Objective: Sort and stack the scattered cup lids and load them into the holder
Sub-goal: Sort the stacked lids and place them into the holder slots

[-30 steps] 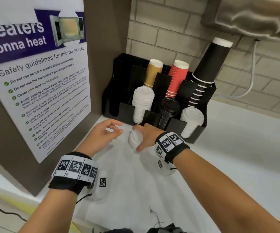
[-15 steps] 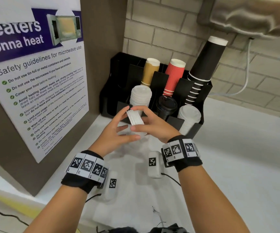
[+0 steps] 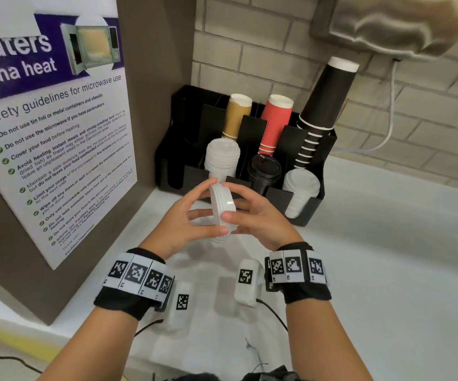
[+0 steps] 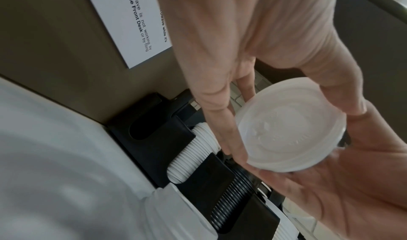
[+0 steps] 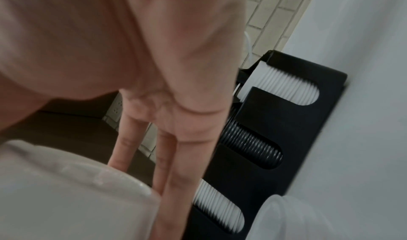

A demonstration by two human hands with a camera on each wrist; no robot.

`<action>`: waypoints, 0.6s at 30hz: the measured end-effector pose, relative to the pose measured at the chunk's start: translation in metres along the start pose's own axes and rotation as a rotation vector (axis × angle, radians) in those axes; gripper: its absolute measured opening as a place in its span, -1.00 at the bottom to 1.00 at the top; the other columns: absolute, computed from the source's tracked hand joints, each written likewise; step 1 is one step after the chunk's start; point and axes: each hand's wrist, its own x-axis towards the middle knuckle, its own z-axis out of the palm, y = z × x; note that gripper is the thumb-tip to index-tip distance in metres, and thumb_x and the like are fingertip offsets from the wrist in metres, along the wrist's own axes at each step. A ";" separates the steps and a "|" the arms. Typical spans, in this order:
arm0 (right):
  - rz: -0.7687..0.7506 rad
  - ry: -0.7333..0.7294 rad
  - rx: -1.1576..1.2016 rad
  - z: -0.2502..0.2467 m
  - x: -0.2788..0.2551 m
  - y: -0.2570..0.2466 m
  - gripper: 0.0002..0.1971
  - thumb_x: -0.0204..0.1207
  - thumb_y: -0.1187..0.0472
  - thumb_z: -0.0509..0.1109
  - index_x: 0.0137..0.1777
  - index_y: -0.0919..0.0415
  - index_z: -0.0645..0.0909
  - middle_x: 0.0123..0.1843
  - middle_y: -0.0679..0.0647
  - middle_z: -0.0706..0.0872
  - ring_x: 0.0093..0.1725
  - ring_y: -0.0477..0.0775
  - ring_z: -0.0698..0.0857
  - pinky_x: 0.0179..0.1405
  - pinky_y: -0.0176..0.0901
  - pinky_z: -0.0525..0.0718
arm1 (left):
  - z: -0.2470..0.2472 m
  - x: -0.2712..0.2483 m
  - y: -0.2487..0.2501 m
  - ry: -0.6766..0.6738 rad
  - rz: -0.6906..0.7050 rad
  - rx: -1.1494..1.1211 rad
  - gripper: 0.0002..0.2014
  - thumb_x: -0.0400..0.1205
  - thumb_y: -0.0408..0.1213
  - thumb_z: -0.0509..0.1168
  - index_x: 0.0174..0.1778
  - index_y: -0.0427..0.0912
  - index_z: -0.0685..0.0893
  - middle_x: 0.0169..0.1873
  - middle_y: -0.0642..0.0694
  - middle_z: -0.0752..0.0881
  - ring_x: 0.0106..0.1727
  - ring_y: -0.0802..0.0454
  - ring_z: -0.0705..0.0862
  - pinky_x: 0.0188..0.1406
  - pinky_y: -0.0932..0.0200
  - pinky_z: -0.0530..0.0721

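Note:
A small stack of white cup lids point(image 3: 221, 200) stands on edge above the counter, held between both hands. My left hand point(image 3: 214, 208) curls round its left side and my right hand point(image 3: 227, 202) pinches its right rim. The left wrist view shows the lids' round face point(image 4: 288, 130) ringed by fingers point(image 4: 222, 127). In the right wrist view the lids point(image 5: 77, 191) fill the lower left, blurred. Just behind stands the black holder point(image 3: 309, 214). Its front slots hold white lids point(image 3: 221, 160), black lids point(image 3: 263, 171) and more white lids point(image 3: 300, 191).
A ribbed stack of pale lids point(image 3: 220, 240) lies on the white counter point(image 3: 373, 257) under my hands. Tan point(image 3: 236, 116), red point(image 3: 274, 122) and black cups point(image 3: 324, 105) rise from the holder's back. A brown panel with a poster point(image 3: 57, 138) walls the left. A brick wall stands behind.
The right hand has lifted the white lids off the counter. The left hand has joined it, and the lids now stand on edge between both hands, a little higher.

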 end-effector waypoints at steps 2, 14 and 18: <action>-0.011 0.037 -0.005 0.002 -0.001 0.000 -0.38 0.31 0.13 0.59 0.39 -0.17 0.54 0.18 0.09 0.75 0.19 0.11 0.74 0.20 0.24 0.71 | 0.001 0.001 0.000 -0.005 0.000 0.001 -0.05 0.19 -0.01 0.65 0.53 0.30 0.41 0.37 0.10 0.59 0.30 0.06 0.68 0.34 0.02 0.65; -0.242 0.634 -0.206 -0.080 -0.003 -0.030 -0.43 0.20 0.09 0.67 0.19 -0.25 0.56 0.20 0.02 0.69 0.15 0.03 0.71 0.03 -0.04 0.74 | -0.010 -0.001 -0.004 0.123 -0.046 0.050 -0.41 0.32 0.09 0.46 0.31 0.39 0.53 0.31 0.24 0.61 0.21 0.24 0.69 0.13 0.22 0.67; -0.127 0.782 -0.389 -0.154 0.006 -0.033 -0.39 0.20 0.04 0.67 0.25 -0.23 0.53 0.24 0.08 0.67 0.15 0.07 0.70 0.11 0.03 0.73 | -0.021 0.000 -0.013 0.226 -0.061 0.105 -0.73 0.54 -0.08 0.44 0.11 0.33 0.67 0.13 0.22 0.70 0.08 0.10 0.73 0.25 -0.10 0.66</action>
